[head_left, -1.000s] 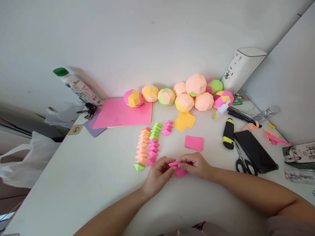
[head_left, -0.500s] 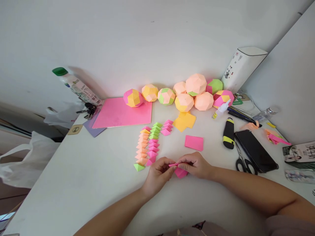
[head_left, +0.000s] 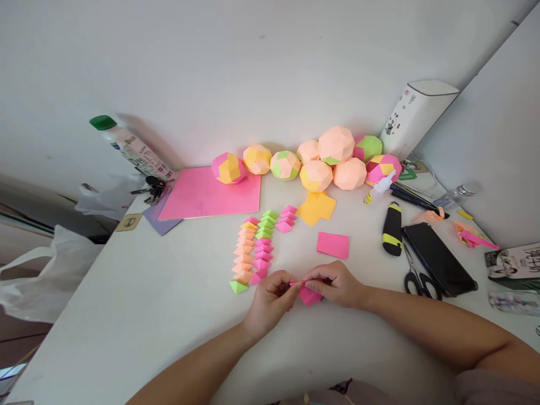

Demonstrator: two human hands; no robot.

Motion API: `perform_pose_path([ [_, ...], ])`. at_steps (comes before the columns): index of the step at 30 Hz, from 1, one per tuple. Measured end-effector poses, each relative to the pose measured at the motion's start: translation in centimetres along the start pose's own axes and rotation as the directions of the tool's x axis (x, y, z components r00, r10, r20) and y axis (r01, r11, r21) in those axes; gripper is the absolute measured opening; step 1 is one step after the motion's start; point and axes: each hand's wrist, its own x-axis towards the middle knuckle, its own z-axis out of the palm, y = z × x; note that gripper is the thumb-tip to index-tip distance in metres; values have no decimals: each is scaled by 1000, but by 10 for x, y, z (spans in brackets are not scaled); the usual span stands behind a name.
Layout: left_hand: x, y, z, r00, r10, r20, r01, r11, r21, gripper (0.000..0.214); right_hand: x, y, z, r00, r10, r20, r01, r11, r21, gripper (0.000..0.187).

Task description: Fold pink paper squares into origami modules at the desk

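Between my hands is a folded piece of pink paper [head_left: 310, 296], its lower part showing below the fingertips. My left hand [head_left: 271, 298] pinches its upper left edge between thumb and fingers. The thumb and fingers of my right hand [head_left: 336, 283] pinch the same edge from the right, and the two thumbs almost meet. Just behind lies a pink paper rectangle [head_left: 333, 245]. To the left stand rows of folded paper units in peach [head_left: 243, 257], green [head_left: 265, 226] and pink [head_left: 262, 256]. Some yellow paper squares [head_left: 316, 209] lie farther back.
Several faceted paper balls [head_left: 336, 144] line the wall, one on a pink sheet [head_left: 198, 197]. Right of my hands are a cutter [head_left: 392, 229], scissors [head_left: 418, 279], a black phone [head_left: 440, 260] and a glue bottle [head_left: 378, 188]. A white bottle [head_left: 135, 149] stands at back left.
Almost nothing differs. Both hands keep their pinch on the pink paper in the same place, with only a slight shift of the fingertips.
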Motion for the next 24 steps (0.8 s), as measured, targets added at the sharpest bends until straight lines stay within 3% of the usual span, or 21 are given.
perform_pose_path([
  [8,-2,0,-1,992,-4,-129,-8,995,-96,25,1,-3,-1,999,36,-17,-35,999,33,24],
  [12,-2,-1,-2,995,31,-95,-46,986,-161,23,2,-3,-1,999,36,-14,-36,999,20,26],
  [17,-2,-3,1,997,71,-2,-71,997,22,20,1,-1,0,1000,-15,4,15,1000,2,22],
  [24,-3,-6,3,994,100,39,-106,978,181,12,0,-5,4,998,-60,14,61,995,-80,17],
])
